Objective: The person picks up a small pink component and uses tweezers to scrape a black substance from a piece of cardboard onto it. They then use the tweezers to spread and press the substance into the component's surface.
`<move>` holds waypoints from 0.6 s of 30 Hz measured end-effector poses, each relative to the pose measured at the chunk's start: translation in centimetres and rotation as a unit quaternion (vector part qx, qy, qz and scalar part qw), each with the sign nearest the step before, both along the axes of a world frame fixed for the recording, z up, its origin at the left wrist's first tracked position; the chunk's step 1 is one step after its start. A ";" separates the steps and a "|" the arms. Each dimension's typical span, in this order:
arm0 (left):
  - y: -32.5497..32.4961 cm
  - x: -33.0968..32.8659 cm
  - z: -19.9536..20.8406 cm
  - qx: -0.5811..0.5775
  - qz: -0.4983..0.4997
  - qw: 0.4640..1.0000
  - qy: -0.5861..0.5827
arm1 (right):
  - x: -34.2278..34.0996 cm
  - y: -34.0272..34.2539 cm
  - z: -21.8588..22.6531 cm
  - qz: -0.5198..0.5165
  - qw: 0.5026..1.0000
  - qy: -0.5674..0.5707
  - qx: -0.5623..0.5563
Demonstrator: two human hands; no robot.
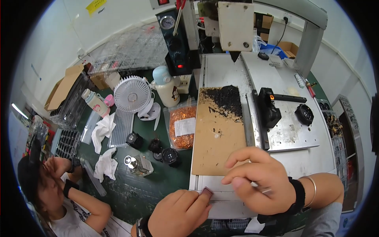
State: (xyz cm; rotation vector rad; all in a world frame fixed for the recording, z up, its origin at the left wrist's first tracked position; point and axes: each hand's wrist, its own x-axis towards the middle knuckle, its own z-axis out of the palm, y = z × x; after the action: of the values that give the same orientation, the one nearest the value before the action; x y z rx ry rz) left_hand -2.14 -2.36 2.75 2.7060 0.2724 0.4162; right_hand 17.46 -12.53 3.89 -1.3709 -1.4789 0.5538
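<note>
Near the front edge of the white machine bed, my left hand is closed in a pinch. A small dark reddish piece shows at its fingertips; its kind is too small to make out. To the right, my right hand hovers over the bed's front edge with curled fingers. A thin, pale, metallic-looking piece is tucked in them, partly hidden and blurred. Just beyond both hands lies a brown board with a patch of black paste at its far end.
A black fixture stands on a metal plate, beside a round black part. Left are a bag of copper-coloured pieces, black parts, a glass bottle, a fan and a flask. A person sits at left.
</note>
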 end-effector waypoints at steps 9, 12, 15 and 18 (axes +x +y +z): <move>1.2 -0.6 0.0 0.020 -0.012 0.999 0.046 | -0.2 0.2 -1.4 0.091 0.983 -0.149 0.057; 1.2 -0.7 0.3 0.022 -0.013 0.996 0.087 | -0.7 0.3 -2.1 0.070 0.988 -0.129 0.043; 1.3 -1.0 0.1 0.036 0.001 0.996 0.076 | -0.4 -0.3 -0.9 0.085 0.986 -0.117 -0.079; 1.3 -1.4 0.1 -0.013 0.018 0.999 0.035 | -0.3 0.4 0.5 0.154 0.941 -0.119 -0.278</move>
State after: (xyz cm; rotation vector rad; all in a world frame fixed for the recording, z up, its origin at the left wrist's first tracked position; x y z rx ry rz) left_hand -3.55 -1.04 2.90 2.6966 0.3437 0.3266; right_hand 17.16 -12.18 4.35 -1.6879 -1.8352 1.1011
